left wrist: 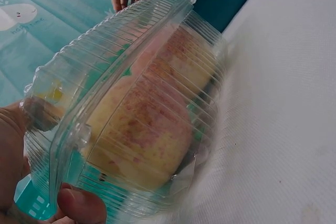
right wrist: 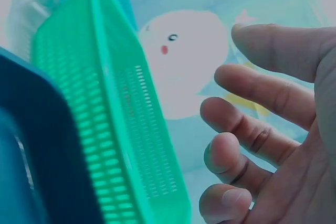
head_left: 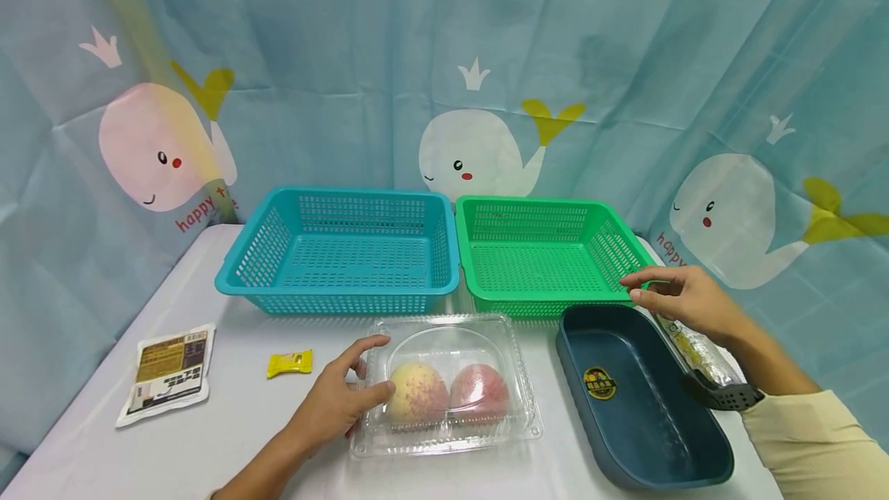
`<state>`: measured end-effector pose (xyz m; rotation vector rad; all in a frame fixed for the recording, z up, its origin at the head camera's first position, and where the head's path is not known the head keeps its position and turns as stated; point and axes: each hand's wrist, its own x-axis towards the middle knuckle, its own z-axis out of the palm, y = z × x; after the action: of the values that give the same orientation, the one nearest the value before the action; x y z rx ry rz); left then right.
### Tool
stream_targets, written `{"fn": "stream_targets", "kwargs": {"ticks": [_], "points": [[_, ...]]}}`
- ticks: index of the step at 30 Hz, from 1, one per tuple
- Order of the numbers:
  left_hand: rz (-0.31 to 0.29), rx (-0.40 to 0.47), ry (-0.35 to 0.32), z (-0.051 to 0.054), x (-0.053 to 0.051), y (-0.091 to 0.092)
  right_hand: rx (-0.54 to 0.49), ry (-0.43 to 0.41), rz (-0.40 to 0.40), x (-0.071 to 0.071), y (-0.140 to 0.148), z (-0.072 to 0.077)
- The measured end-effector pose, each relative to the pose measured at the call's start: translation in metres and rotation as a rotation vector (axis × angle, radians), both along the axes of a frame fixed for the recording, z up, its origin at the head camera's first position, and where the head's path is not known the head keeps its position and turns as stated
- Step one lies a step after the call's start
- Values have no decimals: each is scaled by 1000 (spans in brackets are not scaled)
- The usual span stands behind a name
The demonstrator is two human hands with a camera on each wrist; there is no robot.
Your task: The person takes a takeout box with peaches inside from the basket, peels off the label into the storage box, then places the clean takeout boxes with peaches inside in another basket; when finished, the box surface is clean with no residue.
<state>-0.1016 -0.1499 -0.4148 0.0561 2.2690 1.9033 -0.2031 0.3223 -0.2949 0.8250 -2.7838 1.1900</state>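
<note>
A clear plastic clamshell box (head_left: 444, 330) lies on the white table with two round buns, one yellow with pink specks (head_left: 417, 393) and one pink (head_left: 479, 393). My left hand (head_left: 340, 392) grips its left end, thumb at the lid and fingers curved along the side. In the left wrist view, the thumb (left wrist: 81, 205) shows at the box's corner. My right hand (head_left: 684, 299) hovers above the near right corner of the green basket (head_left: 535, 307), holding nothing. Its fingers (right wrist: 262, 87) are spread and loosely bent in the right wrist view.
A blue basket (head_left: 333, 303) stands at the back left, beside the green one. A dark blue tub (head_left: 639, 400) sits at the right, with a clear-wrapped item (head_left: 701, 349) partly hidden behind it. A small yellow packet (head_left: 289, 363) and a flat pouch (head_left: 170, 373) lie left.
</note>
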Motion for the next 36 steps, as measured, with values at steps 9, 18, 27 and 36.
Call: {"fn": "stream_targets", "kwargs": {"ticks": [9, 18, 27, 36], "points": [[7, -3, -3, -2, 1, 0, 15, 68, -67, -10, 13, 17], [11, -4, -17, -3, 1, 1, 128, 173, -226, -22, 22, 13], [2, 38, -34, -1, 0, 0, 207, 184, -240, -38, 37, -4], [-58, 82, -61, 8, -6, -2, 277, 110, -263, -46, 46, -28]]}}
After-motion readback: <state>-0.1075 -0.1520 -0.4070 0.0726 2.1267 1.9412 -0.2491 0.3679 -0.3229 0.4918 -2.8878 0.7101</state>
